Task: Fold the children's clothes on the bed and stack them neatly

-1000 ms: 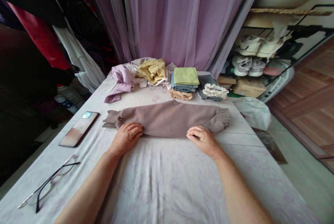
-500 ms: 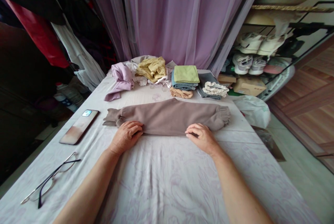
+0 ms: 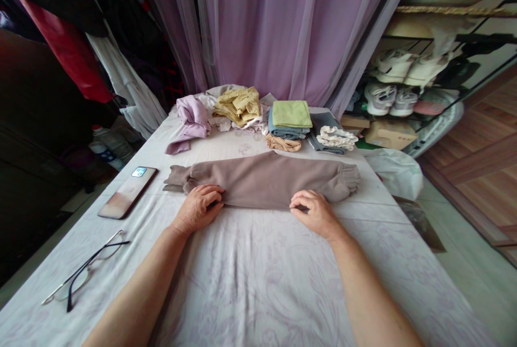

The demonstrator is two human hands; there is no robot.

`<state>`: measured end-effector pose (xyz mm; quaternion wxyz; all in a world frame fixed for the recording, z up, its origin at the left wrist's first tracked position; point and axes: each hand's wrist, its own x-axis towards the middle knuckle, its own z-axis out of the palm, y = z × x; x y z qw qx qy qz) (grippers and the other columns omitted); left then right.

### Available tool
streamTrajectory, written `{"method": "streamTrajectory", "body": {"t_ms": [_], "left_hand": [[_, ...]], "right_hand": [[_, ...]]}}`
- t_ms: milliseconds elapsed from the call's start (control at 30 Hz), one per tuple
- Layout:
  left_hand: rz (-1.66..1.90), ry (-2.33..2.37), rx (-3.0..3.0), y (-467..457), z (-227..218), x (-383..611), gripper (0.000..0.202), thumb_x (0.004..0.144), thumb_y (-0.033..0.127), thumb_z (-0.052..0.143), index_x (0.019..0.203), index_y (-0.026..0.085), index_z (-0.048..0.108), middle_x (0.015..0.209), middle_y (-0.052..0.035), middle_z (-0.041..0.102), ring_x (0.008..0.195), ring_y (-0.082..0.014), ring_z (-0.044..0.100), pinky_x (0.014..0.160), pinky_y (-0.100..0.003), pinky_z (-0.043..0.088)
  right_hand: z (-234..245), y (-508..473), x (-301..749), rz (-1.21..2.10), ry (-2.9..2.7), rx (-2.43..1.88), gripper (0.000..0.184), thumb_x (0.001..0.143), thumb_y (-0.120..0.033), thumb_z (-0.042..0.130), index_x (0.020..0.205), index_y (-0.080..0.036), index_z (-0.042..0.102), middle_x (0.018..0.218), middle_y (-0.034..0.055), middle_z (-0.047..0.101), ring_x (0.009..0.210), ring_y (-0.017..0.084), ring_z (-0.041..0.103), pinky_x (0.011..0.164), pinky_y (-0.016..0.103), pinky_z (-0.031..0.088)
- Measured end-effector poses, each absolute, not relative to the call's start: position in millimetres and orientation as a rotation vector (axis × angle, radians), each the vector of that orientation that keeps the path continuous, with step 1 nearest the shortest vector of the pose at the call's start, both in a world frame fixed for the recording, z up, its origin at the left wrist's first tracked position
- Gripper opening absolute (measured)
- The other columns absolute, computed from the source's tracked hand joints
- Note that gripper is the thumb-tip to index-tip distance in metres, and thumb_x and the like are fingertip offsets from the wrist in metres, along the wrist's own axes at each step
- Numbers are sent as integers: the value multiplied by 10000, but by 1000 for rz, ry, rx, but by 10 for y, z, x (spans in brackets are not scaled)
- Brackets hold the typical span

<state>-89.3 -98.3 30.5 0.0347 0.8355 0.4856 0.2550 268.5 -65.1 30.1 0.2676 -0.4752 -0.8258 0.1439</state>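
Head view: a long, folded garment of matte grey-brown cloth [image 3: 258,181] lies across the centre of the frame on a white tablecloth with faint purple patterning [image 3: 258,282]. The left hand [image 3: 201,207] and the right hand [image 3: 314,211] each grasp its near edge between thumb and fingers, either side of frame centre. Uneven pull between the two grips could skew the fold; a layer not caught by the fingers might slip and crease. The tablecloth, rippled at lower centre, could bunch if dragged along. The garment appears soft and fairly thick: smooth through the middle, peaked along its far edge, gathered at its right end [image 3: 349,180], narrower and wavy-edged at its left end [image 3: 175,179].
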Motion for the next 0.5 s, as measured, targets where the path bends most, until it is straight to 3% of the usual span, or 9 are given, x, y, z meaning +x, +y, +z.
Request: {"method": "streamTrajectory", "body": {"t_ms": [367,500], "left_hand": [[764,1441,2606,-1004,331,-884,128,890,234,511,813,214,611,1103,-82,699,1052,-229,630,942,-411,488],[683,1461,2598,-998,381,-878,244,928,316,483,787,205,649,1089,-84,697,1006,-223,641,933,-405,486]], "right_hand": [[271,-646,2680,385,-2205,-1269,124,728,-161,607,689,-243,692,874,19,728,838,187,646,811,329,442],[259,-657,2684,331,-2218,-1252,126,746,-157,607,694,-237,689,870,16,723,837,179,642,804,316,433]]}}
